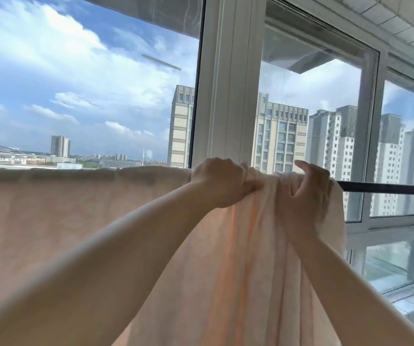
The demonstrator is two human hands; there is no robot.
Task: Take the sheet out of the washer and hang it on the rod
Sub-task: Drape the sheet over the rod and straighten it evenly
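A pale pink sheet [58, 221] hangs over a dark rod [388, 189] that runs across the window. To the left the sheet is spread flat along the rod; between my hands it is bunched in folds. My left hand [222, 182] grips the bunched cloth at the top of the rod. Just to the right, my right hand [310, 196] holds the sheet's right part at the rod, thumb raised and fingers curled into the folds. Bare rod shows only to the right of my right hand. The washer is out of view.
Large windows with white frames [223, 96] stand directly behind the rod, with tall buildings and sky beyond. A tiled window sill [410, 298] lies at the lower right. A panelled ceiling [400, 16] is overhead at the upper right.
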